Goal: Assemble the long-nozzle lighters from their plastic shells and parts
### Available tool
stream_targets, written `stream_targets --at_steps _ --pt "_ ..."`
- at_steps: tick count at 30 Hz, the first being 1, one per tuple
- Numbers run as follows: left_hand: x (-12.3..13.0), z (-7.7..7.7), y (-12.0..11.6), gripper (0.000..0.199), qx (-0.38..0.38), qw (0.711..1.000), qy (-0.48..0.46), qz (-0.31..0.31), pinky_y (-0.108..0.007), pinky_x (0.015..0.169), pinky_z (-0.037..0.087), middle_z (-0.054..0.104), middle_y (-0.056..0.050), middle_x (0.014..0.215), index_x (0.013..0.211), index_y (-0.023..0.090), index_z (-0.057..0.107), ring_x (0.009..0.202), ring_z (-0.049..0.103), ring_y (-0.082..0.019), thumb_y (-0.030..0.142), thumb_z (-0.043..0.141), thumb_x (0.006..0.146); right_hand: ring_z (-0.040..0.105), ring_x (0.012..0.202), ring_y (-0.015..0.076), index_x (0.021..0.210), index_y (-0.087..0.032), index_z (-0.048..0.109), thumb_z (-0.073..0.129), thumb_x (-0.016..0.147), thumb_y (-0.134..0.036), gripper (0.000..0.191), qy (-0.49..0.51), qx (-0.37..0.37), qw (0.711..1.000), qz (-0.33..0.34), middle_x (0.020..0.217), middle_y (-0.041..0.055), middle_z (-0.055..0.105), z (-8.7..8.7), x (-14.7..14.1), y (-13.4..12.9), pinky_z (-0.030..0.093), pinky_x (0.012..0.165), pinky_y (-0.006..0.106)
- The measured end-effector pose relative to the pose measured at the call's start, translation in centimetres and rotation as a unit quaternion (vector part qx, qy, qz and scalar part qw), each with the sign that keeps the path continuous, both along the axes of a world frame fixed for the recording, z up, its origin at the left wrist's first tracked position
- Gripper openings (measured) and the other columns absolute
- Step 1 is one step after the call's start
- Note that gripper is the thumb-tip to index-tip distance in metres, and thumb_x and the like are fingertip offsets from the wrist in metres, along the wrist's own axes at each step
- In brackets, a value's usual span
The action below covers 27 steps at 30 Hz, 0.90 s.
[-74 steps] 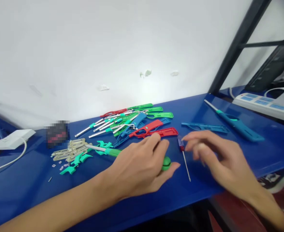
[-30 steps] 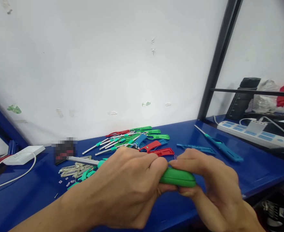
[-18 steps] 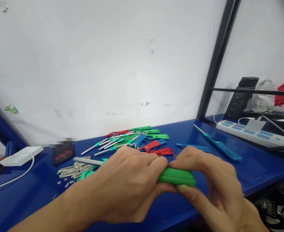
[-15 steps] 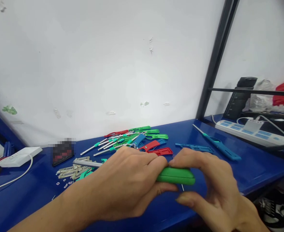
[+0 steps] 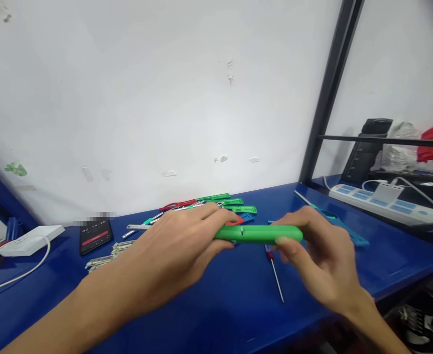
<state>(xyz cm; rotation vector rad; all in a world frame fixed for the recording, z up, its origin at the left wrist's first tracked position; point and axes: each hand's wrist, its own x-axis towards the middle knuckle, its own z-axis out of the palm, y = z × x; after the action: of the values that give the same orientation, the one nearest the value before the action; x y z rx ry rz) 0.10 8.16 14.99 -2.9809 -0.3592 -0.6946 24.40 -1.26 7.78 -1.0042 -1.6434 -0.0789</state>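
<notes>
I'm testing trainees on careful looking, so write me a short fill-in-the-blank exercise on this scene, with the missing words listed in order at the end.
1. The left hand and the right hand hold one lighter; the part showing between them is coloured ____.
2. The screwdriver lies on a table whose top is coloured ____.
3. From where the person works, the phone is on the ____ side of the table.
4. The white power strip is toward the person's ____ side.

Missing words: green; blue; left; right.
</notes>
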Motion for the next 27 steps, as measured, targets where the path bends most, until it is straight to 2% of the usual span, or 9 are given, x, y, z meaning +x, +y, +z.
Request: stream_targets --at_steps 3,4,6,8,12,16,19,23,27 --pt "0.1 0.0 0.8 0.022 -0.008 1.0 0.013 -0.024 -0.031 0.079 0.05 0.074 -0.001 0.116 0.126 0.024 0.066 0.097 0.072 -0.019 0.014 0.059 0.108 0.065 0.057 0.0117 0.112 -0.028 0.059 0.051 0.112 -0.038 0.013 0.021 -0.158 0.983 0.091 0.079 -0.0038 0.07 0.6 0.4 -0.1 0.049 0.051 0.022" --pt "0.1 -0.1 1.0 0.023 -0.007 0.999 0.028 -0.034 -0.031 0.077 0.05 0.074 -0.001 0.112 0.125 0.024 0.067 0.093 0.071 -0.019 0.012 0.059 0.107 0.066 0.061 0.012 0.123 -0.03 0.057 0.052 0.112 -0.043 0.018 0.03 -0.239 0.96 0.141 0.087 -0.0027 0.072 0.8 0.4 -0.2 0.051 0.053 0.022" --pt "0.2 -0.4 1.4 0.029 0.011 0.998 0.05 -0.048 -0.033 0.08 0.051 0.075 -0.003 0.112 0.131 0.023 0.064 0.092 0.071 -0.021 0.01 0.057 0.107 0.063 0.063 0.0125 0.147 -0.036 0.047 0.056 0.107 -0.058 0.046 0.055 -0.398 0.89 0.214 0.097 -0.0004 0.071 1.0 0.3 -0.3 0.05 0.053 0.023" --pt "0.3 -0.9 1.6 0.038 0.033 0.997 0.047 -0.041 -0.035 0.086 0.052 0.076 -0.005 0.114 0.141 0.023 0.057 0.096 0.07 -0.022 0.008 0.054 0.106 0.057 0.063 0.0135 0.159 -0.042 0.039 0.061 0.098 -0.073 0.071 0.082 -0.495 0.84 0.21 0.093 0.0 0.066 1.0 0.0 -0.2 0.045 0.053 0.024" --pt "0.6 -1.2 1.9 0.049 0.049 0.999 0.012 -0.021 -0.033 0.084 0.051 0.076 -0.005 0.111 0.149 0.023 0.047 0.088 0.067 -0.021 0.004 0.052 0.104 0.057 0.074 0.0182 0.165 -0.051 0.03 0.063 0.093 -0.08 0.084 0.124 -0.553 0.813 0.137 0.091 -0.0003 0.063 0.3 -0.3 0.4 0.043 0.063 0.028" --pt "0.7 -1.1 2.4 0.055 0.067 0.997 0.024 -0.024 -0.035 0.088 0.05 0.076 -0.004 0.109 0.15 0.023 0.046 0.086 0.064 -0.02 -0.002 0.051 0.101 0.055 0.071 0.0149 0.171 -0.044 0.021 0.064 0.097 -0.072 0.09 0.156 -0.568 0.781 0.206 0.085 -0.0035 0.059 -0.6 -0.2 1.2 0.041 0.066 0.028" --pt "0.6 -0.9 2.9 0.04 0.083 0.996 0.033 -0.002 -0.04 0.091 0.049 0.077 -0.005 0.109 0.139 0.021 0.057 0.088 0.066 -0.022 0.004 0.056 0.103 0.051 0.062 0.0116 0.172 -0.036 0.022 0.069 0.098 -0.063 0.093 0.185 -0.565 0.766 0.246 0.079 -0.0045 0.059 -1.0 -0.5 1.9 0.039 0.059 0.026" --pt "0.5 -0.7 3.6 0.025 0.094 0.994 0.047 -0.01 -0.039 0.096 0.048 0.079 -0.005 0.102 0.116 0.018 0.07 0.089 0.069 -0.02 0.003 0.053 0.104 0.035 0.052 0.006 0.171 -0.037 0.023 0.076 0.093 -0.058 0.096 0.243 -0.558 0.755 0.241 0.081 -0.0046 0.06 -1.1 -1.3 2.4 0.023 0.049 0.024" --pt "0.6 -1.0 3.8 0.029 0.094 0.994 0.059 -0.015 -0.037 0.095 0.048 0.08 -0.006 0.105 0.117 0.019 0.071 0.092 0.072 -0.019 0.004 0.05 0.105 0.018 0.049 0.0054 0.166 -0.033 0.035 0.07 0.095 -0.067 0.086 0.288 -0.546 0.745 0.254 0.068 -0.0089 0.047 -1.5 -1.8 2.7 0.013 0.047 0.025"
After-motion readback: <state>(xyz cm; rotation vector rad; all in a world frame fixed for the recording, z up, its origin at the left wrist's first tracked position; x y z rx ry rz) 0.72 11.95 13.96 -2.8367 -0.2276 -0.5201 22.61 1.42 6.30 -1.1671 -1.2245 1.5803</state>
